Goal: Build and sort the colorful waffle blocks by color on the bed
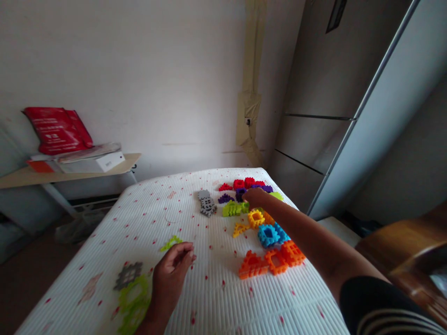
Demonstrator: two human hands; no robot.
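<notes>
My right hand (pixel 255 197) reaches across to the far right part of the table, its fingertips bent down among a purple block (pixel 240 194) and lime-green blocks (pixel 232 209). The fingers look pressed together, and what they hold, if anything, is hidden. Loosely curled, my left hand (pixel 172 274) hovers at the near left, thumb and fingertips close together with nothing visible in them. Just beyond it lies a lime-green triangular piece (pixel 171 242). Beside its wrist are larger lime-green pieces (pixel 134 298) and a dark grey toothed square (pixel 128 275).
Grey blocks (pixel 206 204) lie mid-table. Rows of red (pixel 239 184), yellow (pixel 256 218), blue (pixel 268 236) and orange blocks (pixel 277 261) sit at the right on a dotted white cloth (pixel 195 302). A refrigerator (pixel 314 139) stands right; a side shelf (pixel 21 177) stands left.
</notes>
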